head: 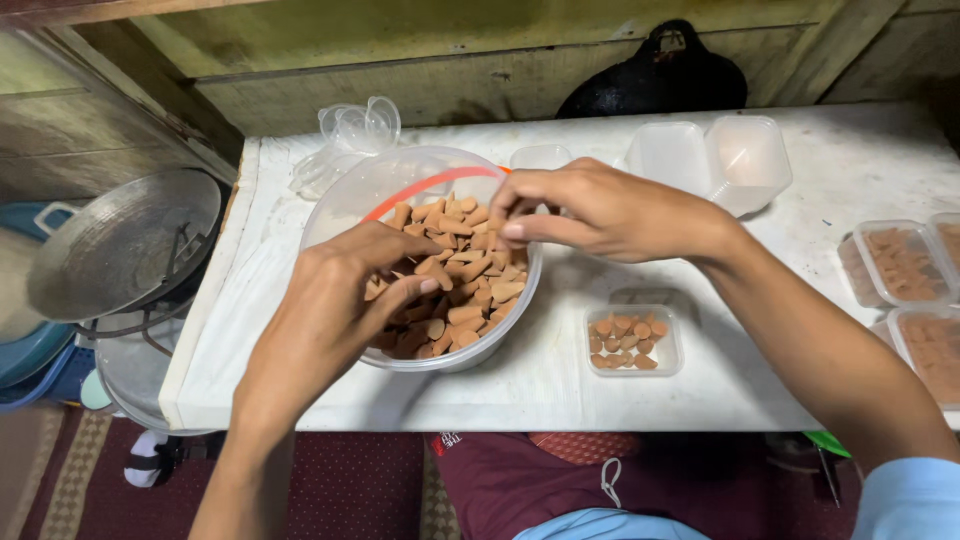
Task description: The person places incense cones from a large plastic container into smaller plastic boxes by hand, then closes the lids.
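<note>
A clear round plastic bowl (345, 205) on the white table (520, 385) holds a heap of small brown cones (478, 282). My left hand (335, 300) reaches into the bowl from the near side, fingers curled among the cones. My right hand (600, 210) hovers over the bowl's right rim, thumb and fingers pinched together; whether a cone sits between them is hidden. Just right of the bowl stands a small clear square tub (633, 342) with several cones in it.
Empty clear tubs (715, 160) stand stacked at the back, loose lids (350, 135) at the back left. Filled, lidded tubs (900, 262) line the right edge. A metal pan (120, 240) rests on a stand left of the table. A dark bag (660, 75) lies behind.
</note>
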